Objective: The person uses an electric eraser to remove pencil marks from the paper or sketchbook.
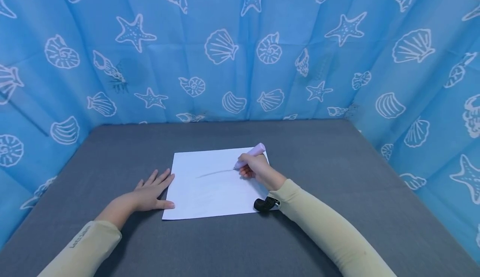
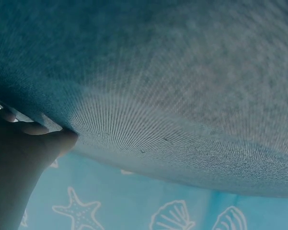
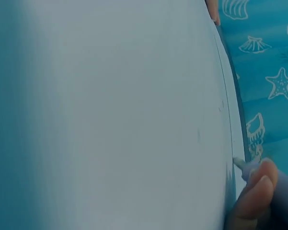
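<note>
A white sheet of paper lies on the grey cloth, with a thin, slightly curved grey line drawn across its upper part. My right hand grips a thick lilac marker between thumb and fingers, its tip at the right end of that line. In the right wrist view the marker's pale tip meets the paper. My left hand lies flat with fingers spread, its fingertips and thumb at the paper's left edge. The left wrist view shows part of this hand low over the cloth.
Grey cloth covers the table around the paper. A blue curtain with white shells and starfish stands behind and along both sides. A small black device at the right wrist overlaps the paper's lower right corner.
</note>
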`<state>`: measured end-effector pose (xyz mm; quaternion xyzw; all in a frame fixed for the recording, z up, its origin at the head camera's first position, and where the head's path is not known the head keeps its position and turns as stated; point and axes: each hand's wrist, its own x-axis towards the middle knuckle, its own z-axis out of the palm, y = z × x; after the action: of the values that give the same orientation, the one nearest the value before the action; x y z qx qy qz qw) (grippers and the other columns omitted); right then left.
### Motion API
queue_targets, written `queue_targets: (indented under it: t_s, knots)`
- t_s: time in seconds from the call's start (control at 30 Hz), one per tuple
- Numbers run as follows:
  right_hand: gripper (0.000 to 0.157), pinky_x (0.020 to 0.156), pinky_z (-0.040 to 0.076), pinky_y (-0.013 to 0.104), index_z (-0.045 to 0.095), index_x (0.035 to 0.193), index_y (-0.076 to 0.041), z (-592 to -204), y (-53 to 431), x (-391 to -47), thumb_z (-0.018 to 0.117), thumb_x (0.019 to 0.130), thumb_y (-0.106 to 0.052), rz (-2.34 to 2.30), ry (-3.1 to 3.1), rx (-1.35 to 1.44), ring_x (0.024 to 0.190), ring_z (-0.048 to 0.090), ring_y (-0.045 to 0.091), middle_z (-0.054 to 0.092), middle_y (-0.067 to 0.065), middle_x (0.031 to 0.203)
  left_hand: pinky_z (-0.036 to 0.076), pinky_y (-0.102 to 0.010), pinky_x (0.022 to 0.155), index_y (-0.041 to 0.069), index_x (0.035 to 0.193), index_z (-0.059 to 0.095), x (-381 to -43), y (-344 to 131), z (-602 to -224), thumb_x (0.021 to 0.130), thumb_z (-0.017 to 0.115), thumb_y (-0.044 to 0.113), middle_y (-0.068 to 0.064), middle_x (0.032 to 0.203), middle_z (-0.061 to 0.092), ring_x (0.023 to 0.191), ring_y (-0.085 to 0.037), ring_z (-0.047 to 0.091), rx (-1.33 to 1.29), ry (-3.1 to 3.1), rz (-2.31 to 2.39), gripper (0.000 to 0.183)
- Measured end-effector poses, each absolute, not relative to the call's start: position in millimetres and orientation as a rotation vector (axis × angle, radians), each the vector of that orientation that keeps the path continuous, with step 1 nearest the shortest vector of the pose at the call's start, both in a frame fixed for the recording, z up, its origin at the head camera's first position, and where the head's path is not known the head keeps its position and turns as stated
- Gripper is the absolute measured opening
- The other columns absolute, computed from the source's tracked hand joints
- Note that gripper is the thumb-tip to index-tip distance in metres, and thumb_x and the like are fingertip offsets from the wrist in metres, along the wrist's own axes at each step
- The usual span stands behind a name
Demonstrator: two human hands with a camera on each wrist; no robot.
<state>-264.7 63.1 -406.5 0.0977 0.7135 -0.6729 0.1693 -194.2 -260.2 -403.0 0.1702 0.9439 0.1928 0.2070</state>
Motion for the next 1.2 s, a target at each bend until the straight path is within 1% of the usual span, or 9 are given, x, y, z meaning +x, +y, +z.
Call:
queue_targets:
  t_s: [0.27,0.47,0.73,0.87,1.2]
  knots:
    - [0.016,0.047,0.044,0.021,0.060,0.091,0.006,-405.8,62.6,-263.8,0.058,0.090,-0.010,-1.931,2.025,0.292,0.048,0.051,0.010,0.056,0.007,0.060,-0.004,-0.075,0.101,0.000,0.154,0.017,-196.3,-262.2,-406.7,0.082,0.064,0.063,-0.026,0.159,0.004,0.140,-0.053,-0.008,0.482,2.620,0.534,0.106]
    - [0.016,0.048,0.044,0.021,0.060,0.093,0.005,-405.3,62.8,-264.1,0.059,0.090,-0.010,-1.919,2.024,0.294,0.049,0.051,0.010,0.056,0.007,0.061,-0.002,-0.076,0.101,0.000,0.153,0.019,-196.0,-262.2,-406.7,0.083,0.066,0.061,-0.026,0.159,0.006,0.140,-0.054,-0.006,0.479,2.634,0.521,0.104]
    - [0.019,0.049,0.045,0.021,0.059,0.096,0.006,-403.8,63.2,-264.6,0.060,0.090,-0.012,-1.910,2.016,0.314,0.051,0.051,0.011,0.057,0.008,0.063,-0.005,-0.075,0.102,0.001,0.154,0.018,-197.3,-262.9,-408.0,0.082,0.064,0.063,-0.025,0.159,0.005,0.141,-0.053,-0.007,0.472,2.629,0.537,0.106]
    - [0.020,0.050,0.045,0.021,0.059,0.099,0.006,-403.7,62.2,-265.7,0.059,0.090,-0.012,-1.903,2.010,0.310,0.051,0.052,0.011,0.057,0.008,0.064,-0.004,-0.075,0.102,0.001,0.154,0.018,-197.5,-263.0,-408.1,0.082,0.065,0.063,-0.025,0.159,0.005,0.141,-0.053,-0.007,0.471,2.629,0.534,0.106]
    - [0.020,0.049,0.045,0.021,0.060,0.097,0.006,-405.0,60.0,-265.3,0.059,0.090,-0.012,-1.890,2.019,0.316,0.051,0.052,0.011,0.057,0.007,0.063,-0.003,-0.076,0.101,-0.001,0.153,0.018,-196.1,-263.6,-407.2,0.083,0.065,0.061,-0.027,0.158,0.006,0.140,-0.055,-0.006,0.477,2.626,0.530,0.104]
